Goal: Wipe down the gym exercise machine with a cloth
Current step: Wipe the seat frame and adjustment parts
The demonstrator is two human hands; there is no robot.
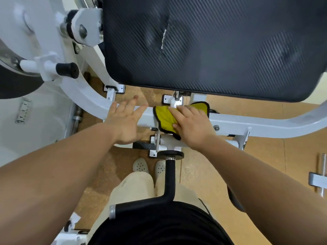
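Pressing the yellow cloth (165, 119) onto the white frame bar (265, 123), the right hand (191, 126) lies flat; the left hand (125, 121), fingers spread, rests on the bar beside it.

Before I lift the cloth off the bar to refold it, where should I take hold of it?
Probably the bare left part of the cloth, pinched from the left by the left hand. It drapes over the bar with its black-trimmed edge free, while the right hand lies flat on its right part.
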